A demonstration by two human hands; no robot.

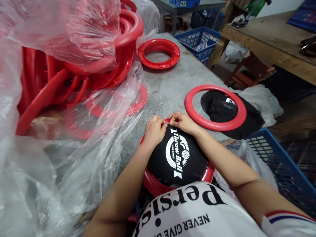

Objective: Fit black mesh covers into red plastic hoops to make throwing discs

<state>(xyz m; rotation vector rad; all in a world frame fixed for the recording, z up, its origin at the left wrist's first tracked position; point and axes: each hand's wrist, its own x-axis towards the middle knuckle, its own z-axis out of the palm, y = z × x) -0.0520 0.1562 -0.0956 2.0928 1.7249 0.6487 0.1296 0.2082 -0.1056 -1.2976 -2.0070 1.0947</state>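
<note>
A red plastic ring (pixel 153 186) lies on the grey table right in front of me, covered by a black mesh cloth (pixel 176 161) printed with white "Throw Ball" lettering. My left hand (pixel 154 131) and my right hand (pixel 183 122) meet at the ring's far edge. Both have their fingers curled and pinch the cloth's edge against the rim. My forearms run down either side of the ring.
Another red ring (pixel 215 107) rests on a pile of black cloths (pixel 247 123) to the right. A grooved red ring (pixel 159 53) lies farther back. A clear plastic bag (pixel 61 108) full of red rings fills the left. Blue crates (pixel 278 168) and a wooden bench (pixel 271 39) stand right.
</note>
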